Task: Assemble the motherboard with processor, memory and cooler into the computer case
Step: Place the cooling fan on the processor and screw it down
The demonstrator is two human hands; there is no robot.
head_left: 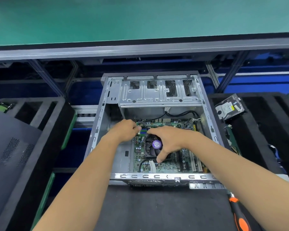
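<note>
Sitting inside the open computer case [154, 90], the motherboard [165, 165] lies flat on its floor toward the near right corner, cooler [154, 145] already mounted; screws probably remain (none visible). The right hand [170, 139] spreads over the cooler, thumb touching the board. The left hand [125, 129] is curled at the board's far left edge; what it pinches cannot be told.
</note>
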